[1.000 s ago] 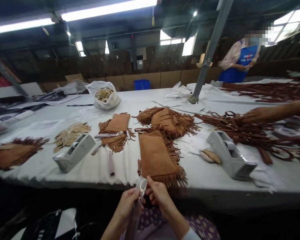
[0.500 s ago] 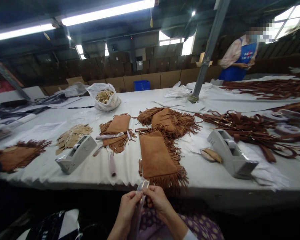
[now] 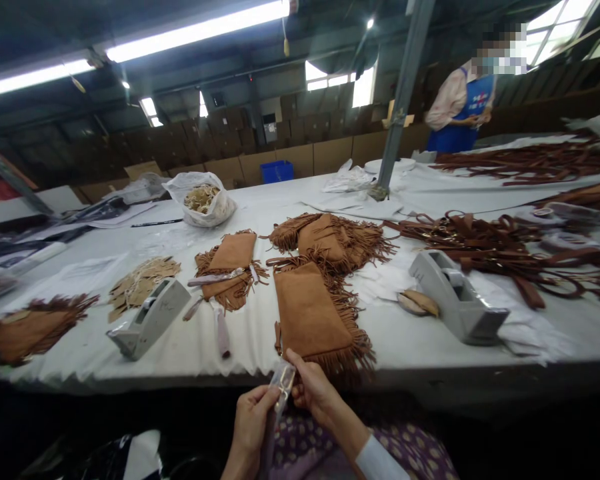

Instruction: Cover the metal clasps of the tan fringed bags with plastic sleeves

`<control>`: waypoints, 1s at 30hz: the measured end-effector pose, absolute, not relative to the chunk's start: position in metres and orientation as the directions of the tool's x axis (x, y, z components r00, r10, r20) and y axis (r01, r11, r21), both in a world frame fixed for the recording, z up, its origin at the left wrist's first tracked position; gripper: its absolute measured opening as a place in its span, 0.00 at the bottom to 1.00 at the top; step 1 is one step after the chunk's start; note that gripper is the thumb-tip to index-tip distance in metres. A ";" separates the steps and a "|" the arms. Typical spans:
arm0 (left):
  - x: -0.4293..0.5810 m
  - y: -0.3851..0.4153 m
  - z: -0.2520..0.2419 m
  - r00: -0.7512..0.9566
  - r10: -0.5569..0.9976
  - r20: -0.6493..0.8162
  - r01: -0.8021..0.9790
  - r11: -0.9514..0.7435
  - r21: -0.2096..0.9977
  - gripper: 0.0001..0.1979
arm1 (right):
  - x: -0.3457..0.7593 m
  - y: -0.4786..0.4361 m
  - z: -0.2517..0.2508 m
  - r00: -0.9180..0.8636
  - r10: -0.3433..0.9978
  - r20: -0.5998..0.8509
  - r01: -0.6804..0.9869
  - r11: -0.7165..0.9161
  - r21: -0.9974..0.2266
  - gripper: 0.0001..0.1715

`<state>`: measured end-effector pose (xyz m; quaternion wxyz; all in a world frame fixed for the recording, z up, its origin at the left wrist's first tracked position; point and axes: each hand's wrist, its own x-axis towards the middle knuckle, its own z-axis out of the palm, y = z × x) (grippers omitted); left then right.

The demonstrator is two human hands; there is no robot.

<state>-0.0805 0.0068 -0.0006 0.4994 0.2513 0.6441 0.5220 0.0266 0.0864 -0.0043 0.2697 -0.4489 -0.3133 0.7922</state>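
My left hand (image 3: 253, 417) pinches a clear plastic-wrapped strap (image 3: 282, 390) with a metal clasp inside, below the table edge. At the strap's right side is my right hand (image 3: 313, 390), its index finger stretched toward a brown suede fringed bag (image 3: 313, 310) and its other fingers curled; whether they touch the strap is hard to tell. The bag lies flat at the table's front edge. Behind it sits a pile of fringed bags (image 3: 325, 240). To the left, a smaller fringed bag (image 3: 234, 252) has wrapped straps on and beside it.
Grey tape dispensers stand at left (image 3: 153, 317) and right (image 3: 455, 297). Tan tags (image 3: 143, 283) and a white plastic bag (image 3: 203, 200) lie left. Brown straps (image 3: 510, 250) spread right. A metal post (image 3: 405, 93) rises behind; a person in a blue apron (image 3: 473, 107) stands beyond.
My right index finger has extended up toward the bag, and the hand has opened a little from the strap's top. My left hand still holds the strap. The camera view has shifted slightly.
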 end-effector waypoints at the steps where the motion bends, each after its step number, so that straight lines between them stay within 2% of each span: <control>1: -0.081 0.007 -0.002 -0.377 0.837 -0.398 -0.215 0.339 0.916 0.20 | 0.030 0.085 -0.004 -0.495 0.696 -0.521 -0.121 -0.648 -0.752 0.23; 3: -0.080 0.008 -0.005 -0.376 0.831 -0.409 -0.234 0.342 0.910 0.20 | 0.034 0.082 -0.005 -0.551 0.681 -0.482 -0.090 -0.623 -0.777 0.19; 6: -0.079 0.009 -0.004 -0.372 0.832 -0.412 -0.253 0.336 0.907 0.20 | 0.035 0.079 -0.009 -0.544 0.698 -0.465 -0.099 -0.604 -0.791 0.14; 11: -0.076 0.009 0.001 -0.291 0.851 -0.437 -0.393 0.311 0.866 0.18 | 0.030 0.078 -0.008 -0.536 0.716 -0.447 -0.101 -0.579 -0.809 0.09; 16: -0.075 0.008 -0.012 -0.393 0.832 -0.391 -0.377 0.242 0.894 0.18 | 0.027 0.077 -0.005 -0.516 0.729 -0.450 -0.061 -0.555 -0.830 0.07; 22: -0.069 0.007 -0.019 -0.512 0.815 -0.272 -0.195 0.198 0.961 0.19 | 0.017 0.080 -0.014 -0.393 0.772 -0.500 -0.019 -0.551 -0.835 0.15; 26: -0.063 0.005 -0.004 -0.503 0.842 -0.193 -0.102 0.164 0.981 0.19 | 0.017 0.084 -0.016 -0.320 0.795 -0.515 -0.021 -0.550 -0.835 0.20; 28: -0.063 0.006 -0.001 -0.517 0.837 -0.181 -0.072 0.168 0.983 0.18 | 0.021 0.083 -0.012 -0.338 0.795 -0.504 -0.037 -0.546 -0.837 0.22; 30: -0.066 0.007 -0.001 -0.542 0.821 -0.178 -0.046 0.182 0.982 0.18 | 0.026 0.081 -0.008 -0.441 0.761 -0.476 -0.079 -0.561 -0.824 0.22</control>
